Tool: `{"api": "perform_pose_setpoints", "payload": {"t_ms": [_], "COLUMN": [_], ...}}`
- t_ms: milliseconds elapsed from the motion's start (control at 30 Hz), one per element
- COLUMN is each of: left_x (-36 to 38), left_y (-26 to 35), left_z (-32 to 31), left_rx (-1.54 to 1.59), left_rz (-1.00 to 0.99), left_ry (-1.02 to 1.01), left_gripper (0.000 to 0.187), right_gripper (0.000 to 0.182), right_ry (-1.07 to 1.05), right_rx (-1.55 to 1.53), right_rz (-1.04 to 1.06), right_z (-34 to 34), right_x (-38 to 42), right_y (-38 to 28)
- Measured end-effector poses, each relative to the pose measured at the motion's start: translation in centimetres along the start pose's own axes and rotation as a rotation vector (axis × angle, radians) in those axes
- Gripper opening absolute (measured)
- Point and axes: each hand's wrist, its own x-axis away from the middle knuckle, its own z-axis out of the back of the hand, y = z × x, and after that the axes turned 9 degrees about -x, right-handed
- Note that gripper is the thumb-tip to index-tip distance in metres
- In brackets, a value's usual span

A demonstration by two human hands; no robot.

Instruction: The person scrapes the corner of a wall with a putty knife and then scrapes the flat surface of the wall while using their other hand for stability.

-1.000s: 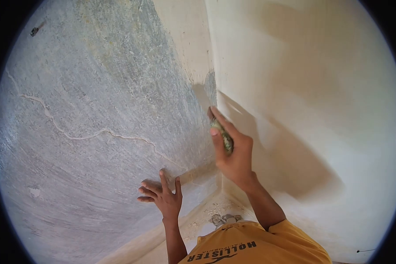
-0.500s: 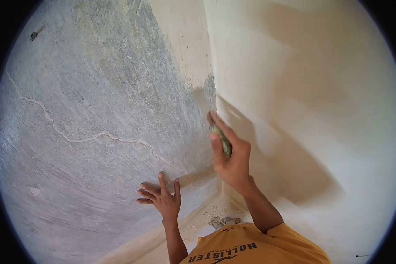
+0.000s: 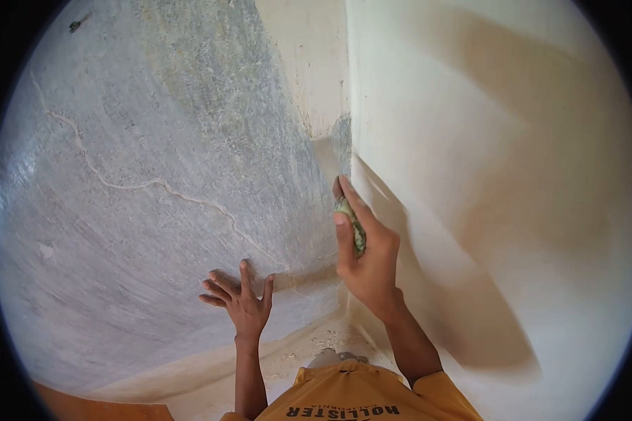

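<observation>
In my right hand (image 3: 372,259) is a putty knife (image 3: 359,237) with a mottled green handle; my index finger stretches along it toward the blade. Its wide blade (image 3: 326,156) lies against the grey wall (image 3: 189,133) beside the inside corner, just below a cream patch (image 3: 309,59). The blade's edge meets the lower border of that patch. Lower down on the left, my left hand (image 3: 244,305) is open, fingers spread and touching the grey wall below a long pale crack line (image 3: 147,184).
A smooth cream wall (image 3: 428,126) joins on the right and carries broad shadows. A small dark fixture (image 3: 75,26) sticks out at the upper left. Crumbs (image 3: 323,337) lie on the floor by the corner. An orange surface (image 3: 98,407) shows at lower left.
The view has shifted slightly, bringing the orange surface in at lower left. The right hand and putty knife, blurred before, now look sharper. My left hand keeps its place on the wall.
</observation>
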Motion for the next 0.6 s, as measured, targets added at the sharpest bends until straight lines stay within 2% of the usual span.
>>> {"api": "perform_pose_setpoints", "payload": {"t_ms": [67,200,267,400,433,500,600], "left_x": [0.0,0.1,0.1,0.0,0.2,-0.1,-0.4], "left_y": [0.1,0.2,0.2,0.4,0.4,0.4,0.4], "left_z": [0.2,0.2,0.2,0.1,0.2,0.1,0.3], "left_rx": [0.003,0.022,0.022,0.017,0.015,0.010,-0.053], "left_rz": [0.013,0.032,0.022,0.038,0.038,0.038,-0.005], "left_ry": [0.000,-0.023,-0.007,0.003,0.005,0.027,0.045], "left_gripper": [0.081,0.080,0.080,0.080,0.081,0.082,0.093], "right_gripper": [0.045,0.045,0.045,0.045,0.045,0.045,0.044], "right_ry": [0.023,0.041,0.062,-0.014,0.057,0.040,0.024], "right_rx": [0.055,0.093,0.054,0.029,0.019,0.015,0.023], "right_rz": [0.161,0.084,0.156,-0.007,0.150,0.107,0.054], "right_z": [-0.6,0.4,-0.4,-0.1,-0.4,-0.2,-0.3], "right_x": [0.7,-2.0,-1.5,-0.3,-1.2,-1.0,0.0], "right_y": [2.0,0.0,0.4,-0.3,0.8,0.6,0.2]}}
